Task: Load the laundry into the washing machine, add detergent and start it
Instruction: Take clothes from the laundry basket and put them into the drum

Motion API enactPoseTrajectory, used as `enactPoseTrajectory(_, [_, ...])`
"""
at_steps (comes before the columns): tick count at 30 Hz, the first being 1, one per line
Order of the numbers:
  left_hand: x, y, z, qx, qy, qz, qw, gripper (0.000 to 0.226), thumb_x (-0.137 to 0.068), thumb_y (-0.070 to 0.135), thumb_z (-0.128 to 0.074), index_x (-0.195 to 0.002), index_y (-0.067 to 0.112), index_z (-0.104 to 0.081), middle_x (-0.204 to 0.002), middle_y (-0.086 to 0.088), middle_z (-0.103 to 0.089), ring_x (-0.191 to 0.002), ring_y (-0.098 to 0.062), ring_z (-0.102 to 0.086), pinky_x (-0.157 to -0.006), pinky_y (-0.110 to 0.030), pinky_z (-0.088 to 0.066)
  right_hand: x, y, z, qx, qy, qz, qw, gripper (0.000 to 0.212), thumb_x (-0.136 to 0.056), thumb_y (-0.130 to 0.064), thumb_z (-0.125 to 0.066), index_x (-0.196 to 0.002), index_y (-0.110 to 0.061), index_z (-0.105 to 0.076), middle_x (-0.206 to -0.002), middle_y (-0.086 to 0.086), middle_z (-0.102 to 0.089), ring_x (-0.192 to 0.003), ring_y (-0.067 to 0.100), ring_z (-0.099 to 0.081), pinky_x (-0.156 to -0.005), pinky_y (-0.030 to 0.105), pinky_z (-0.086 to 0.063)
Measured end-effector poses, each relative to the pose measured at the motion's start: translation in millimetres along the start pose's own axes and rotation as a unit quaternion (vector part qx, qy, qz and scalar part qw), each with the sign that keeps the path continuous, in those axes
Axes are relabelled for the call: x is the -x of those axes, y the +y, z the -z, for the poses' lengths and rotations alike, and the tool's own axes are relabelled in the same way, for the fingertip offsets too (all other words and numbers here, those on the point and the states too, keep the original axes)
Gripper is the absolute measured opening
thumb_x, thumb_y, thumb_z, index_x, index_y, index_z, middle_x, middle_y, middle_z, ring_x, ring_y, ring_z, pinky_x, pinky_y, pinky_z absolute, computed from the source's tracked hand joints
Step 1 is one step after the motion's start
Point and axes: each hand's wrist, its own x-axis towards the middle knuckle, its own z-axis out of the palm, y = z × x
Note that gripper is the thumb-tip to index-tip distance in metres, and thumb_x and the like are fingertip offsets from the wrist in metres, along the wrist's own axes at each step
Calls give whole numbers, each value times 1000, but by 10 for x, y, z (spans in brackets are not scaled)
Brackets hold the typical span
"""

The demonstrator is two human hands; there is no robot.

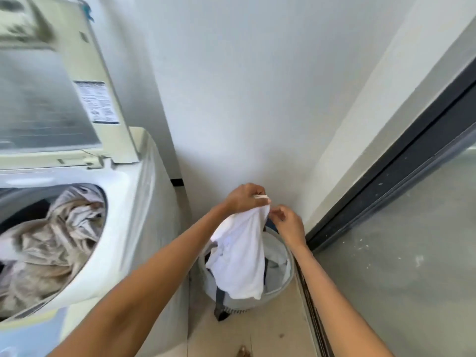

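Note:
A white top-loading washing machine (134, 202) stands at the left with its lid (51, 99) raised. Beige-grey cloth (51, 243) fills its drum. On the floor to the right sits a round grey laundry basket (289, 274) with more clothes inside. Above the basket hangs a white garment (239, 256). My left hand (244, 198) is shut on its top edge. My right hand (288, 222) pinches the same edge just to the right, fingers closed on the cloth.
A white wall rises behind the basket. A dark-framed sliding glass door (412, 176) runs along the right, its floor track (314, 318) beside the basket. Pale floor tiles (247, 336) lie in front of the basket, between machine and track.

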Motion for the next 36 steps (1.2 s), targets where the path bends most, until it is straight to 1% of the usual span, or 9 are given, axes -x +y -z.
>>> enactPoseTrajectory(2, [204,141,189,105,87,58,989,25,-85,36,-62,-88,11,-63,-88,-6,-61,-81,-18,-52,-72,-26,-37,282,-349,118,-63,74,6,995,12,-91,-25,-60,-99,-17,-61,-96,0,-69,-87,19,-63,-78,36,-53])
enactPoseTrajectory(5, [489,390,413,363,195,159,897,25,-87,21,-63,-70,12,-46,-69,-8,-47,-62,-21,-50,-57,-22,-38,786,-781,216,-154,119,30,980,22,-86,-39,-64,-94,-20,-57,-89,-7,-65,-87,20,-64,-78,41,-54])
enactPoseTrajectory(7, [715,607,586,464,193,180,846,31,-90,11,-58,-65,11,-39,-61,-7,-39,-45,-16,-46,-42,-14,-32,1094,-1051,229,-95,56,57,992,38,-81,-48,-67,-105,-21,-54,-99,-8,-62,-94,16,-61,-80,35,-51])
enactPoseTrajectory(10, [862,852,747,508,181,188,821,23,-90,10,-57,-73,9,-42,-67,-8,-43,-56,-17,-46,-51,-22,-35,1292,-1297,167,51,4,72,996,69,-77,-56,-66,-129,-19,-39,-118,-4,-52,-102,12,-52,-88,36,-48])
enactPoseTrajectory(15, [1124,1066,1061,560,152,158,799,5,-91,1,-50,-88,1,-46,-73,-14,-49,-64,-26,-54,-62,-40,-49,1295,-1624,481,1,112,35,993,21,-93,-28,-53,-105,-11,-55,-100,10,-67,-95,33,-61,-67,31,-42])
enactPoseTrajectory(23, [1233,781,1061,537,139,208,806,12,-92,3,-46,-82,6,-52,-87,-11,-64,-70,-27,-63,-61,-30,-52,984,-2054,1137,113,1,48,992,32,-80,-22,-69,-57,-14,-49,-51,-1,-45,-52,20,-51,-46,24,-35])
enactPoseTrajectory(28, [1299,925,1013,449,100,85,884,66,-88,65,-43,-134,17,-45,-131,7,-51,-119,-12,-44,-98,-43,-30,798,-2358,1003,-157,-6,-8,988,7,-84,-13,-65,-82,-7,-62,-79,11,-60,-70,20,-57,-61,31,-49])
enactPoseTrajectory(31, [1418,971,787,439,182,10,880,74,-88,50,-57,-144,16,-20,-137,4,-44,-124,-11,-43,-96,-27,-32,729,-2614,868,-326,5,-68,943,4,-90,-5,-58,-88,-3,-60,-87,12,-62,-82,25,-60,-71,39,-55])
enactPoseTrajectory(36, [1484,709,464,187,317,48,928,74,-75,49,-68,-133,19,-32,-120,4,-56,-104,-13,-55,-88,-35,-48,741,-2902,814,-424,12,-100,900,23,-91,2,-52,-72,-11,-51,-74,6,-53,-71,20,-55,-79,41,-52])
